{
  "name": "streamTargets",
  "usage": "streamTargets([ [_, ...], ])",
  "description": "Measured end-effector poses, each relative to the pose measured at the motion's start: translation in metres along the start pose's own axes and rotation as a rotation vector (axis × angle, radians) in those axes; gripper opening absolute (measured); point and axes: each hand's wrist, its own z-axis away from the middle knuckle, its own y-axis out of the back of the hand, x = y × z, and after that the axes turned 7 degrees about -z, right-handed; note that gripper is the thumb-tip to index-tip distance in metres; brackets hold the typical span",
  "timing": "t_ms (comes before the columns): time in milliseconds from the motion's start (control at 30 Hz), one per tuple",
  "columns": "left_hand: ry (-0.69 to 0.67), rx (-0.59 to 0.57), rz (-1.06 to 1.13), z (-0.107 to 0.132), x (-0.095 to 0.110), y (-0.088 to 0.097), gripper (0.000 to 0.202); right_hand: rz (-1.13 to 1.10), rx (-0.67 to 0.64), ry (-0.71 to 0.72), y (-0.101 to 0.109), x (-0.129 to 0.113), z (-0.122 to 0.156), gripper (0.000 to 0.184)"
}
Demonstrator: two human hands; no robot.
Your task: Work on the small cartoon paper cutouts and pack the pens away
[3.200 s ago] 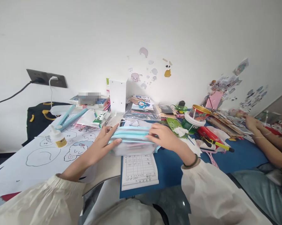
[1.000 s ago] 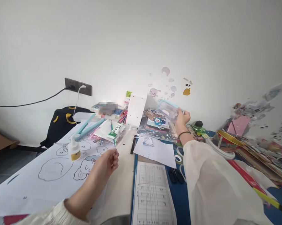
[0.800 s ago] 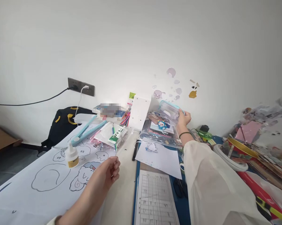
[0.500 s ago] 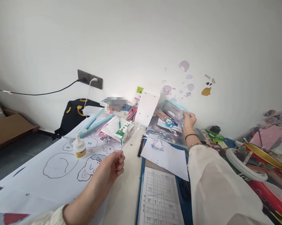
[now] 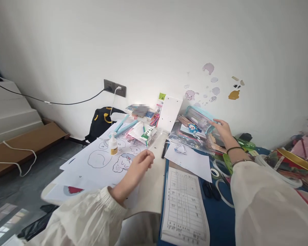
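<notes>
A clear pencil pouch with a light-blue zip rests tilted on a pile of plastic sleeves by the wall. My right hand is stretched out beside the pouch's right end, fingers apart, fingertips at its edge and nothing gripped. My left hand hovers over the white tabletop near a cartoon drawing sheet, with its fingers loosely curled in and nothing visible in them. A ruled form sheet lies on the blue mat between my arms.
A small glue bottle stands on the drawings. A white box, coloured pens, tape rolls, scissors and a red-gold bowl crowd the back and right. A black backpack sits below the wall socket.
My right hand carried the pouch from the table's front to the pile by the wall, set it down and opened. My left hand drew back, curled. The view swung left.
</notes>
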Motion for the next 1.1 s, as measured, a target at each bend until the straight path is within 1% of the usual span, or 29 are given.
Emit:
streamTargets([
  [33,-0.113,0.003,-0.185,0.003,-0.001,-0.001,0.011,0.032,-0.012,-0.025,0.005,-0.006,0.005,0.027],
  [100,-0.329,0.050,-0.582,0.006,-0.002,-0.004,0.007,0.094,-0.058,-0.084,0.017,-0.020,0.015,0.024],
  [167,-0.478,0.115,-0.972,0.003,-0.004,-0.006,0.016,0.133,-0.122,-0.117,0.031,-0.034,0.029,0.022],
  [233,-0.526,0.174,-1.264,-0.005,-0.004,-0.008,0.024,0.157,-0.202,-0.137,0.043,-0.049,0.046,0.021],
  [300,-0.529,0.224,-1.417,-0.016,-0.002,-0.008,0.029,0.188,-0.310,-0.125,0.051,-0.063,0.070,0.020],
  [367,-0.520,0.240,-1.442,-0.029,0.000,-0.006,0.031,0.239,-0.476,-0.055,0.054,-0.076,0.098,0.017],
  [467,-0.508,0.231,-1.436,-0.046,0.003,-0.003,0.030,0.192,-0.678,0.004,0.045,-0.086,0.144,0.017],
  [500,-0.504,0.227,-1.429,-0.049,0.004,-0.001,0.029,0.195,-0.758,0.032,0.039,-0.087,0.158,0.016],
  [533,-0.500,0.228,-1.419,-0.052,0.004,0.001,0.028,0.212,-0.826,0.092,0.032,-0.087,0.170,0.016],
  [600,-0.489,0.249,-1.390,-0.055,0.006,0.005,0.023,0.328,-0.971,0.240,0.015,-0.085,0.190,0.017],
  [633,-0.481,0.273,-1.371,-0.056,0.006,0.007,0.019,0.396,-1.019,0.322,0.005,-0.084,0.197,0.019],
  [700,-0.462,0.341,-1.320,-0.057,0.008,0.011,0.016,0.534,-1.072,0.515,-0.017,-0.081,0.205,0.025],
  [767,-0.449,0.412,-1.253,-0.057,0.009,0.013,0.018,0.710,-1.107,0.729,-0.040,-0.078,0.208,0.027],
  [833,-0.449,0.461,-1.174,-0.058,0.010,0.015,0.019,0.850,-1.141,0.871,-0.064,-0.076,0.209,0.024],
  [900,-0.456,0.490,-1.085,-0.059,0.009,0.016,0.016,0.906,-1.181,0.924,-0.084,-0.073,0.208,0.020],
  [967,-0.457,0.515,-1.002,-0.060,0.008,0.018,0.013,0.914,-1.218,0.955,-0.098,-0.070,0.208,0.022],
  [1033,-0.449,0.550,-0.877,-0.062,0.008,0.019,0.014,0.902,-1.249,1.002,-0.104,-0.067,0.206,0.024],
  [1100,-0.446,0.574,-0.681,-0.062,0.006,0.018,0.015,0.873,-1.270,1.054,-0.103,-0.064,0.204,0.025],
])
